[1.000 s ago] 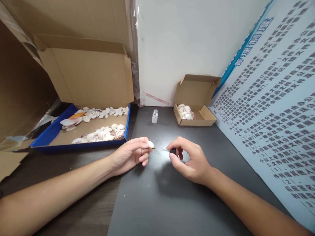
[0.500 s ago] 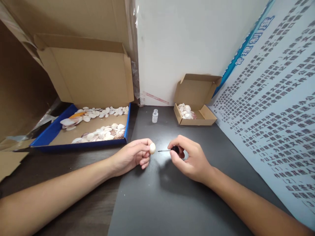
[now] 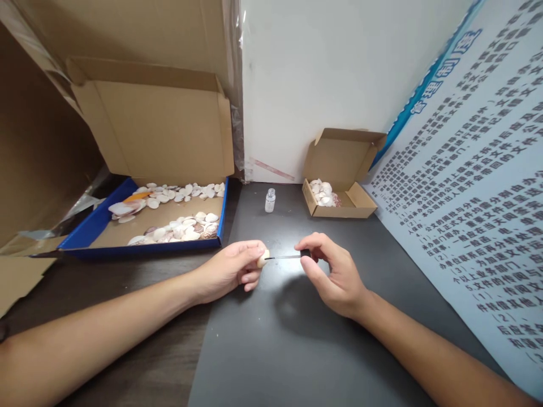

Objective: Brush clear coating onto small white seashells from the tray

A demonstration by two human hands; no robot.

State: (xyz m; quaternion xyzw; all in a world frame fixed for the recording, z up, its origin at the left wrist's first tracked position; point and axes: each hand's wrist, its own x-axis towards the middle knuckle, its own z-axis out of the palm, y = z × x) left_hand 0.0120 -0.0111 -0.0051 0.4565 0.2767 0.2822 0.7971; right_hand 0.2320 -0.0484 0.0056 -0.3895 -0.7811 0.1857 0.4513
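Between the thumb and fingers of my left hand [image 3: 241,263] is a small cream seashell [image 3: 262,259], pinched by its edge. My right hand [image 3: 335,271] grips the black cap [image 3: 305,254] of a thin brush [image 3: 286,257]. The brush points left, and its dark tip meets the right side of the shell. Beyond both hands, a small uncapped glass bottle [image 3: 270,201] with a white label stands upright on the dark mat [image 3: 250,356].
At the left, an open blue cardboard box [image 3: 139,247] holds rows of shells [image 3: 182,229] and an orange piece [image 3: 138,196]. A smaller open brown box [image 3: 345,211] with white shells [image 3: 323,192] sits at the back right. A printed board [image 3: 479,186] leans along the right.
The brush tip has come from just right of the shell to touching it. The shell has turned a little in my left fingers. The view has shifted slightly.
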